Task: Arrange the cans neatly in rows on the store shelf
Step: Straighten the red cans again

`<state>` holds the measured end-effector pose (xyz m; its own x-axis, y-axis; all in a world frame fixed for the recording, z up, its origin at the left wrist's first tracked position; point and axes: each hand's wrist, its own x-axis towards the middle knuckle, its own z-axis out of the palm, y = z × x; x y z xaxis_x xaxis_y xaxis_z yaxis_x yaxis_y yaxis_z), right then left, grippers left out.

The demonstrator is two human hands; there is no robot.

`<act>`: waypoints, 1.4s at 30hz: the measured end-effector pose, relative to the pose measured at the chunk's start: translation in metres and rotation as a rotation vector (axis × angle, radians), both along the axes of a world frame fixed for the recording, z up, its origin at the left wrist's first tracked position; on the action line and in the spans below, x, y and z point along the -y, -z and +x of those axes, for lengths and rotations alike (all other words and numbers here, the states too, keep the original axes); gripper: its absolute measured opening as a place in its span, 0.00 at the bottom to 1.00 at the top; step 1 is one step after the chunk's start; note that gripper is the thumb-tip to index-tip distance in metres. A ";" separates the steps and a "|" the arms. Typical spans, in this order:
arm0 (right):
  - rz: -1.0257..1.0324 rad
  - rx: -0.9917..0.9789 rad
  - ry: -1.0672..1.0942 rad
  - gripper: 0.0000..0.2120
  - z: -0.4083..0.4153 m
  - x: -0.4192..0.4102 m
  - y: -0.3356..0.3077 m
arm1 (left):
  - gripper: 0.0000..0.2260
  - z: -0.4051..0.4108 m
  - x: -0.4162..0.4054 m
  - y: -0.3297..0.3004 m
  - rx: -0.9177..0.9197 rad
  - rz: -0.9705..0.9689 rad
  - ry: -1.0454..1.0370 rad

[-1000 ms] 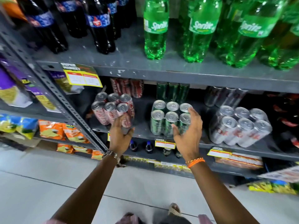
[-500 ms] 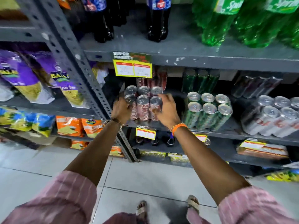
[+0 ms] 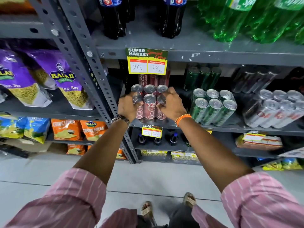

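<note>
A block of red cola cans (image 3: 149, 105) stands in two rows of three at the left end of the grey can shelf (image 3: 218, 127). My left hand (image 3: 128, 107) presses against the block's left side and my right hand (image 3: 172, 105) wraps its right side, so both hands clasp the group. More red cans (image 3: 153, 78) stand behind in the dark. To the right sit a green can group (image 3: 213, 107) and a silver can group (image 3: 273, 111), both leaning slightly.
A perforated grey upright (image 3: 92, 79) borders the cans on the left, with snack bags (image 3: 64, 79) beyond it. A price tag (image 3: 147, 61) hangs from the shelf above, which carries dark bottles (image 3: 113, 18) and green bottles (image 3: 246, 20). Small bottles (image 3: 172, 139) stand on the shelf below.
My right hand left the green cans and came across to the red cans. Both hands now clasp the red group, and my view has shifted left and closer.
</note>
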<state>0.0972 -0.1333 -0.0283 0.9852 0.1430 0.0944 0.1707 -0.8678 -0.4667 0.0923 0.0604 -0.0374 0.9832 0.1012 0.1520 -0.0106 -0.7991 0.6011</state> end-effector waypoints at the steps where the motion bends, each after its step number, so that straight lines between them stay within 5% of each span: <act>1: 0.002 -0.006 0.009 0.21 -0.001 -0.001 0.000 | 0.12 0.000 0.000 0.001 0.003 0.006 -0.001; 42: -0.007 -0.064 0.032 0.24 -0.017 -0.002 -0.001 | 0.18 -0.009 -0.007 0.001 0.013 0.098 0.038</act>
